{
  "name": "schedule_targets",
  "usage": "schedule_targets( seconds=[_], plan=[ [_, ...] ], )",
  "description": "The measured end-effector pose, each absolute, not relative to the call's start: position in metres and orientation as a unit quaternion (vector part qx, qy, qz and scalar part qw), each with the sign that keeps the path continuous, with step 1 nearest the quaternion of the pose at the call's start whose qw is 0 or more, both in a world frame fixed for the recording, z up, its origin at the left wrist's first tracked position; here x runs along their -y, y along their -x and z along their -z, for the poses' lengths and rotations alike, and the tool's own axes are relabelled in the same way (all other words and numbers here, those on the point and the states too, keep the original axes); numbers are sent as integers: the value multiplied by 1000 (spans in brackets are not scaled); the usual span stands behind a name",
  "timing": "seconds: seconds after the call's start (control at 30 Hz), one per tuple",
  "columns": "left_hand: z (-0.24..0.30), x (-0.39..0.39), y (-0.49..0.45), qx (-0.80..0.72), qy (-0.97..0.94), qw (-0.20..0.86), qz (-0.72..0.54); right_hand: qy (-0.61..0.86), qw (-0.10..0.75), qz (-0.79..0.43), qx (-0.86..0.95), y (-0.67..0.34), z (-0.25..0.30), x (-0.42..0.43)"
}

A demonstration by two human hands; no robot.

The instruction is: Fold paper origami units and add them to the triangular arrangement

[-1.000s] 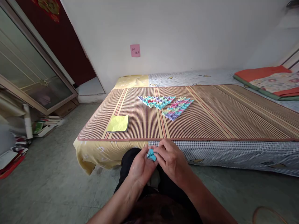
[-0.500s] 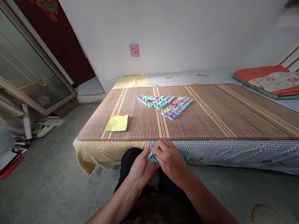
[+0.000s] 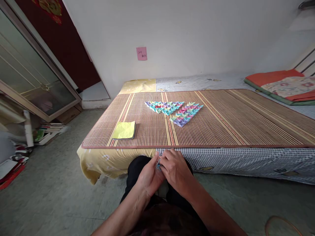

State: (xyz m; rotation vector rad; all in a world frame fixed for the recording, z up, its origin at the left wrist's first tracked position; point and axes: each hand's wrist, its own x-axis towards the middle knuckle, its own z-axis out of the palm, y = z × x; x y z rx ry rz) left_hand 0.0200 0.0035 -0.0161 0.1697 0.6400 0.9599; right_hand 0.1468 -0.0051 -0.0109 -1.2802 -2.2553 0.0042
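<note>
Have 2 hands in view, L hand (image 3: 149, 177) and R hand (image 3: 175, 168), close tog. at the near edge of the mat (image 3: 221, 127), a bit below it. Hold 1 sm. blue paper (image 3: 158, 164) betw. both: cupped in L hand, pinched by R fingers. Can't tell the exact folds; mostly hidden by fingers.

On 1 mat, see 2 multicolored folded-paper blocks: 1 L block (image 3: 164, 107) w/ a red spot, 1 R block (image 3: 186, 114) just beside, set at a slant. Can't count pcs. in each. Also see 1 paper stack (image 3: 124, 130), yellow on top, nr. the L front corner, well apart from both.

Under mat, see 2 sheets: 1 yellow sheet (image 3: 105, 160), 1 checked sheet (image 3: 233, 160). Plus 1 pink note (image 3: 141, 53) on wall (image 3: 197, 36), 1 folded quilt (image 3: 283, 85) at far R, several books (image 3: 50, 127) at L, too blurred to count.
</note>
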Motion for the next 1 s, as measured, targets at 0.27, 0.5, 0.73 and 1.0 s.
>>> schedule_targets(
  seconds=[0.27, 0.5, 0.73, 1.0],
  plan=[
    [16, -6, -17, -295, -81, 849, -431, 453, 359, -183, 795, -178, -14, 3],
    [17, -5, -19, -312, -86, 841, -433, 457, 368, -159, 794, -186, -19, 2],
    [12, -5, -20, -326, -53, 831, -447, 445, 328, -98, 827, -173, -12, -2],
    [12, -5, -20, -331, -56, 827, -451, 453, 321, -80, 828, -171, -13, 4]
  ],
)
